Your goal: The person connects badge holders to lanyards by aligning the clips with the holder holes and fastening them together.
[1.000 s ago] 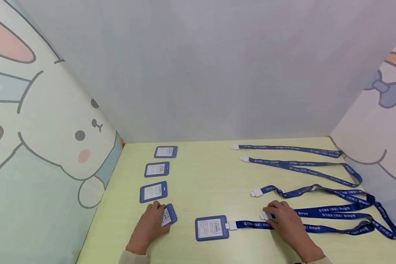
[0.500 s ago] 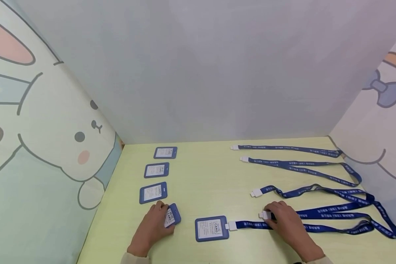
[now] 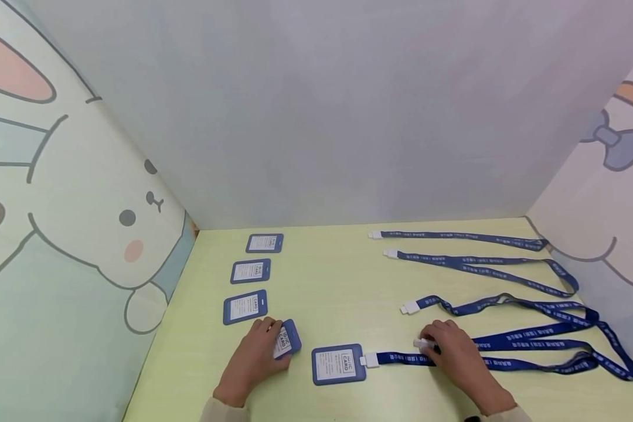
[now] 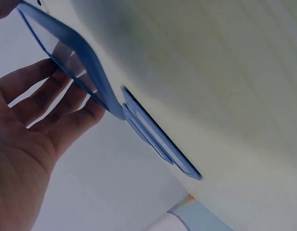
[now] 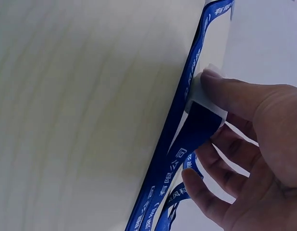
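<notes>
My left hand [image 3: 255,357] holds a blue badge holder [image 3: 287,339] by its edges, thumb on the near side and fingers along the far side. In the left wrist view that badge holder [image 4: 86,57] is tilted, one edge close over the table. My right hand [image 3: 453,354] pinches the white plastic clip [image 3: 423,343] of a blue lanyard [image 3: 527,335]; in the right wrist view the thumb presses on the clip [image 5: 199,96], and the printed strap [image 5: 187,132] trails from it. Between the hands lies another badge holder [image 3: 339,364], joined to a lanyard by a white clip [image 3: 370,360].
Three more badge holders lie in a column at the left, the nearest badge holder [image 3: 245,306] just beyond my left hand. Three other lanyards, such as the top lanyard [image 3: 453,236], are spread at the right. Walls enclose the table [image 3: 322,281] at back and sides.
My left hand has moved right with the badge holder, closer to the badge holder in the middle. The right hand stays in place, and the clip in its fingers has turned slightly.
</notes>
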Motion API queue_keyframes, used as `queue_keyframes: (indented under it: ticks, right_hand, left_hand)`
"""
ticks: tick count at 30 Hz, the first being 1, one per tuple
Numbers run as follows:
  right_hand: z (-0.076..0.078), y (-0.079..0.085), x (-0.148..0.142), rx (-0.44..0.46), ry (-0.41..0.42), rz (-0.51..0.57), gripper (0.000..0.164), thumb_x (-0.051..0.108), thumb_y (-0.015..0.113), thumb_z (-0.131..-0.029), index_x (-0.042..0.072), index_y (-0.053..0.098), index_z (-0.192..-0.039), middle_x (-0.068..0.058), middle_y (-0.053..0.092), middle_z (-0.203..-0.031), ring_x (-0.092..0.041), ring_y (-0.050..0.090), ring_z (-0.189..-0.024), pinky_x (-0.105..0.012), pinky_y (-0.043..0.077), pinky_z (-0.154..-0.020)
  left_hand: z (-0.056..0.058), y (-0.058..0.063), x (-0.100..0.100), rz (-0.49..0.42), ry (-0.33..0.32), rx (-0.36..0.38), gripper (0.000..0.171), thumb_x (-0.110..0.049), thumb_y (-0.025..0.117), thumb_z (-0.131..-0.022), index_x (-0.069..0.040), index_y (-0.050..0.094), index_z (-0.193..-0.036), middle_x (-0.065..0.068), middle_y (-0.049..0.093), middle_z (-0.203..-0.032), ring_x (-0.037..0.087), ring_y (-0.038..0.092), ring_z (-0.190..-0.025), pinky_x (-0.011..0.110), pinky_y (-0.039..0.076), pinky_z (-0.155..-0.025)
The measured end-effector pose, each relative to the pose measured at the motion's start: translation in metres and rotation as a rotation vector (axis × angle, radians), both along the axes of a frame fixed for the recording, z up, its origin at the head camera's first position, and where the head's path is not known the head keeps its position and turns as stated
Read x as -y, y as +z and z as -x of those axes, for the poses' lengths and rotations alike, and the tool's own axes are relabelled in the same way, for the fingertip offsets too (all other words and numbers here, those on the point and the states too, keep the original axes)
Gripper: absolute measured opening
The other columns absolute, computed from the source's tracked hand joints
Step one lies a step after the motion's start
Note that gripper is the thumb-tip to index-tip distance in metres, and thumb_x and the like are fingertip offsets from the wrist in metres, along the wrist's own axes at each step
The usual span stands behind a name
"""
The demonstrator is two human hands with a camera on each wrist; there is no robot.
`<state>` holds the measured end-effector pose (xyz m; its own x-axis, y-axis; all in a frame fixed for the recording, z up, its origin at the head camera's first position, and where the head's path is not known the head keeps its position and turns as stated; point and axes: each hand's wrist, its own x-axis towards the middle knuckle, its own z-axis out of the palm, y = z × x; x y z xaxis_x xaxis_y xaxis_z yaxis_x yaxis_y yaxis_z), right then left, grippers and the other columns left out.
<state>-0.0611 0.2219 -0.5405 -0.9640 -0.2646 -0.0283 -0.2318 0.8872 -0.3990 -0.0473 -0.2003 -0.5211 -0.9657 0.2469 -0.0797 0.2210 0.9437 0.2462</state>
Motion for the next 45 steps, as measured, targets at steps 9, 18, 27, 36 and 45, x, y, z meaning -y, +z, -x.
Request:
queue_keyframes:
  ticks: [9,18,27,36,45]
  right_hand:
    - [0.002,-0.001,0.005,0.008,0.008,0.020,0.016,0.013,0.087,-0.087,0.017,0.077,-0.099,0.009,0.067,-0.091,-0.014,0.058,-0.090,-0.041,0.055,-0.079]
    - [0.003,0.002,0.014,-0.028,0.009,0.057,0.010,0.012,0.082,-0.092,0.016,0.074,-0.098,0.008,0.063,-0.090,-0.013,0.054,-0.089,-0.040,0.054,-0.078]
    - [0.008,0.013,0.035,-0.012,0.034,0.112,0.010,0.011,0.081,-0.093,0.016,0.074,-0.100,0.007,0.067,-0.096,-0.013,0.056,-0.094,-0.039,0.055,-0.082]
    - [0.009,0.020,0.057,0.034,0.089,0.225,0.008,0.013,0.077,-0.096,0.018,0.074,-0.102,0.015,0.060,-0.091,-0.007,0.048,-0.088,-0.029,0.050,-0.077]
    - [0.011,0.024,0.068,0.065,0.145,0.282,0.010,0.014,0.075,-0.098,0.020,0.073,-0.106,0.017,0.061,-0.097,-0.005,0.050,-0.091,-0.030,0.052,-0.079]
  left_hand:
    - [0.005,0.007,-0.024,0.010,-0.081,-0.019,0.070,-0.040,0.087,-0.082,-0.002,0.066,-0.136,0.009,0.066,-0.126,0.023,0.055,-0.110,0.041,0.059,-0.098]
    - [0.007,0.012,-0.052,-0.012,-0.181,-0.051,0.069,-0.039,0.087,-0.082,-0.003,0.065,-0.137,0.008,0.065,-0.130,0.022,0.055,-0.111,0.038,0.059,-0.099]
    - [0.010,0.012,-0.075,0.029,-0.274,-0.098,0.070,-0.040,0.086,-0.084,-0.003,0.064,-0.139,0.008,0.063,-0.132,0.021,0.055,-0.112,0.032,0.058,-0.099]
    - [0.013,0.014,-0.089,0.077,-0.328,-0.116,0.072,-0.044,0.084,-0.086,-0.004,0.062,-0.142,0.007,0.063,-0.135,0.021,0.057,-0.117,0.031,0.055,-0.105]
    - [0.015,0.015,-0.100,0.137,-0.365,-0.143,0.075,-0.054,0.083,-0.086,-0.008,0.063,-0.142,0.005,0.064,-0.134,0.019,0.058,-0.116,0.029,0.054,-0.107]
